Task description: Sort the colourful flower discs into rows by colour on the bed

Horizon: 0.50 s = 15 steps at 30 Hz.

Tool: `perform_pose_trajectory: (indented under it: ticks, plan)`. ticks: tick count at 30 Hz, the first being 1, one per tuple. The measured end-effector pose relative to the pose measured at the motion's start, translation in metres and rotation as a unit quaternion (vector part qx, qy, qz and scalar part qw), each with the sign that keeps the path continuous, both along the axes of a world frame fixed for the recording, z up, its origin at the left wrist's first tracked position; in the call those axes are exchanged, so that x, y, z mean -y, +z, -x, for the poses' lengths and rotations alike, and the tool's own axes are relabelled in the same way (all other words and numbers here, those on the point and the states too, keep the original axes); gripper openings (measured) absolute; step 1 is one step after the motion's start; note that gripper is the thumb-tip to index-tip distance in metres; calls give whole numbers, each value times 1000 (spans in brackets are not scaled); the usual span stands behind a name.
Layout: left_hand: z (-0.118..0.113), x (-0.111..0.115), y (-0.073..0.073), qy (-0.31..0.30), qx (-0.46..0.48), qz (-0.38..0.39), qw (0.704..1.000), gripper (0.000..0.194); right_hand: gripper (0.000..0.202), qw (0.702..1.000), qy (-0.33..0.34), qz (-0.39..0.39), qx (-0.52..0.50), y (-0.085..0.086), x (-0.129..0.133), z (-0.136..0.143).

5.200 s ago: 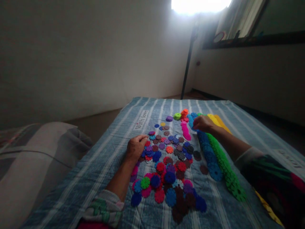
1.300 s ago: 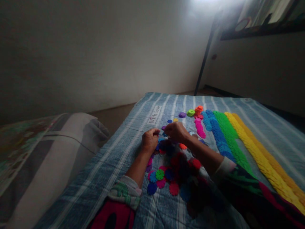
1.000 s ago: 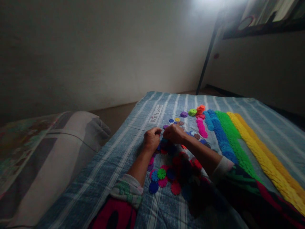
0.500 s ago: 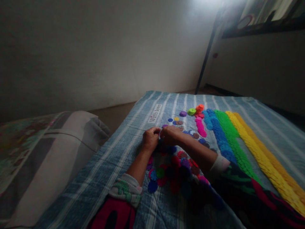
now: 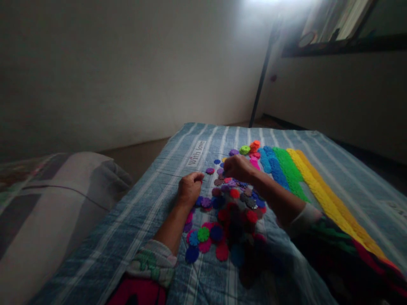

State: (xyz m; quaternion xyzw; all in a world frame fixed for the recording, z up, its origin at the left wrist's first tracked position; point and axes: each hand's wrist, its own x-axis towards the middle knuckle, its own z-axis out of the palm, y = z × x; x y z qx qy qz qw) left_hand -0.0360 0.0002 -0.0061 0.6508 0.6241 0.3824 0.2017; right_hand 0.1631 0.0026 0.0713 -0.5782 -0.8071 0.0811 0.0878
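A heap of loose toothed plastic discs [image 5: 227, 212] in red, blue, purple, pink and green lies on a blue striped blanket [image 5: 152, 212]. My left hand [image 5: 189, 189] rests curled at the heap's left edge, fingertips pinched together; I cannot tell if it holds a disc. My right hand [image 5: 238, 167] is over the far end of the heap, fingers bent down onto the discs, near a purple disc [image 5: 210, 170]. To the right run sorted rows: pink [image 5: 255, 163], blue [image 5: 272, 165], green [image 5: 289, 171], yellow [image 5: 321, 190] and orange.
A grey pillow [image 5: 47, 212] lies at the left beside the blanket. Bare floor and a pale wall are beyond the bed. A dark pole [image 5: 261, 84] stands in the far corner, and a dark shelf [image 5: 343, 44] runs along the right wall.
My right hand has left my left hand and moved away to the far end of the heap. The left hand stays at the heap's left edge. The view has shifted slightly.
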Motion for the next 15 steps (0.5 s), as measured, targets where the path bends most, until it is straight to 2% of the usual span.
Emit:
perform_pose_trajectory:
  ticks: [4, 7, 10, 15]
  plan:
    - [0, 0, -1, 1, -7, 2, 1000, 34, 18, 995, -95, -12, 29, 3, -10, -78]
    - [0, 0, -1, 2, -6, -3, 1000, 34, 17, 990, -134, 1, 49, -6, -11, -117]
    - [1, -1, -1, 3, -6, -1, 1000, 33, 21, 988, -145, 16, 60, -17, -9, -133]
    - [2, -2, 1, 1, -12, 0, 1000, 32, 25, 987, -142, 27, 76, -26, -9, -136]
